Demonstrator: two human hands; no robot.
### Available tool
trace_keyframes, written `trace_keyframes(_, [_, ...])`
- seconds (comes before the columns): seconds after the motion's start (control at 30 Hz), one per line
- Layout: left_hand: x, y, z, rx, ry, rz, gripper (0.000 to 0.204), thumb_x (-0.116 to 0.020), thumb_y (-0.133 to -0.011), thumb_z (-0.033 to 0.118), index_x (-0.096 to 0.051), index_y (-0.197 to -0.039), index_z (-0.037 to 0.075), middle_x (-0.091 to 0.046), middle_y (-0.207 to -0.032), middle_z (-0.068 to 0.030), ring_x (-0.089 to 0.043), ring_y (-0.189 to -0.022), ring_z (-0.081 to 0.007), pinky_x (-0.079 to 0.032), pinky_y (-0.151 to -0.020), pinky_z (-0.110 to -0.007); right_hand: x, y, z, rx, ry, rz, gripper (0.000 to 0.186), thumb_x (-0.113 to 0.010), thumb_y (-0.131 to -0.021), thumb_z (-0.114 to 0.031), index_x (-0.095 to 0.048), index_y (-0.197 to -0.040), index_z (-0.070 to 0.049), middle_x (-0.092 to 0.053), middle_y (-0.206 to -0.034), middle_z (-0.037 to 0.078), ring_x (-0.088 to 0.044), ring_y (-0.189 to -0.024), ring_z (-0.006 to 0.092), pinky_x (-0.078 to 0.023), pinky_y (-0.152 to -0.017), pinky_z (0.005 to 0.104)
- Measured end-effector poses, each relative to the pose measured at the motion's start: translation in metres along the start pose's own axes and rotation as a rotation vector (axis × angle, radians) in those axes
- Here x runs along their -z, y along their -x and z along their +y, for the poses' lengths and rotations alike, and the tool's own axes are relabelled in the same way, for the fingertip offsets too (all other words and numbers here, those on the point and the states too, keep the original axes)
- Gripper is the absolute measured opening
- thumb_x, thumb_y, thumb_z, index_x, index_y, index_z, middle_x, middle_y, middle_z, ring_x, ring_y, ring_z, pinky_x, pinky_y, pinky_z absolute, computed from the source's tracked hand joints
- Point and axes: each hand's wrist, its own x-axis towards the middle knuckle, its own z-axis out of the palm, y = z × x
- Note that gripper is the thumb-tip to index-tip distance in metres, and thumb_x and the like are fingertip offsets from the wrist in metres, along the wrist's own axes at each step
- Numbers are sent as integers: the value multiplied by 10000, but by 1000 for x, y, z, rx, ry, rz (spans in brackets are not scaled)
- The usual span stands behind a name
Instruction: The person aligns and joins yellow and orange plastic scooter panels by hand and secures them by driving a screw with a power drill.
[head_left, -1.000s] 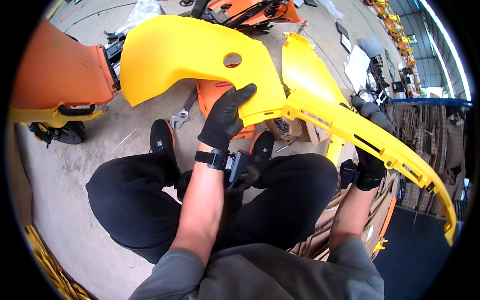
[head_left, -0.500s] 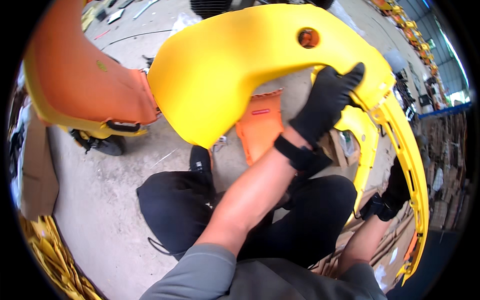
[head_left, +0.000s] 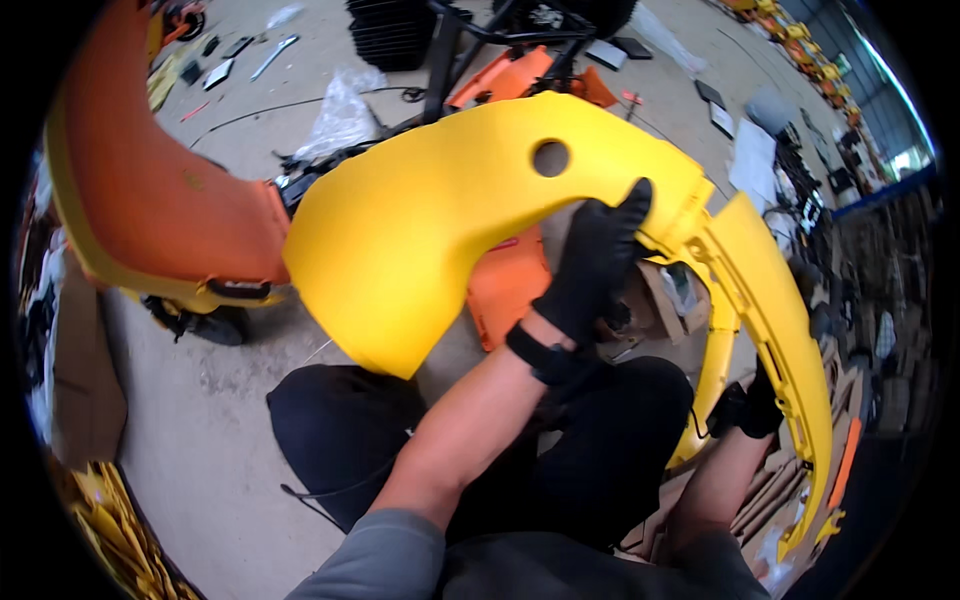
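Note:
A large yellow plastic body panel (head_left: 420, 220), smooth and curved with a round hole, spans the space over my knees. My left hand (head_left: 590, 255), in a black glove, is closed on its inner edge near the right end, thumb up on the outer face. There the panel meets a long, narrow yellow panel (head_left: 770, 310) with slots along its edge, which curves down on the right. My right hand (head_left: 762, 405), also black-gloved, grips this narrow panel from its inner side; its fingers are partly hidden behind it.
An orange-and-yellow vehicle body (head_left: 180, 210) stands on the left, close to the large panel. Ahead lie a black metal frame (head_left: 455, 60) and clear plastic wrap (head_left: 345, 110). An orange panel (head_left: 510, 290) is on the floor below. Flattened cardboard (head_left: 775, 500) lies at right.
Both yellow panels have come down and nearer to me, shifting slightly left, with my hands still on them. The black frame and orange parts beyond have come into sight.

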Motion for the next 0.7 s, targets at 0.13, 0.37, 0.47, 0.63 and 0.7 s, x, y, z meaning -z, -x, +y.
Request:
trace_keyframes(0.13, [40, 2, -2, -428, -509, -98, 521, -668, -842, -32, -489, -1331, -33, -638, -1165, -163, -640, -1045, -279, -523, -910, -362, -40, -19, 20, -33, -211, -96, 365, -552, -938, -381, -458, -1185, -130, -543, -1287, 93, -559, -1123, 285, -462, -953, 408])
trace_keyframes(0.37, [33, 4, -23, 30, 132, -88, 437, -637, -920, 53, -493, -1328, -6, -599, -1233, -90, -595, -1131, -205, -508, -957, -306, -44, -12, 18, -106, -160, -144, 289, -605, -906, -338, -493, -1032, -104, -542, -1249, 133, -558, -1098, 300, -470, -947, 402])
trace_keyframes(0.47, [38, 8, -28, -306, -398, -72, 340, -568, -981, 145, -521, -1293, 16, -600, -1232, -93, -591, -1143, -187, -521, -940, -296, -48, -11, 19, -147, -136, -170, 267, -628, -893, -319, -508, -967, -92, -541, -1232, 150, -558, -1087, 306, -473, -945, 399])
trace_keyframes(0.63, [33, -1, -30, 141, 192, 44, 373, -615, -961, 265, -554, -1244, 29, -644, -1147, -68, -644, -1027, -158, -569, -831, -303, -53, -15, 20, -210, -73, -212, 253, -666, -871, -288, -533, -858, -73, -540, -1204, 179, -558, -1068, 316, -479, -941, 395])
trace_keyframes(0.7, [30, 5, -24, 256, 427, 68, 358, -608, -966, 278, -570, -1220, 29, -653, -1124, -62, -651, -997, -143, -571, -805, -292, -55, -15, 19, -235, -60, -224, 256, -681, -862, -276, -543, -814, -65, -540, -1193, 190, -558, -1061, 320, -481, -940, 393])
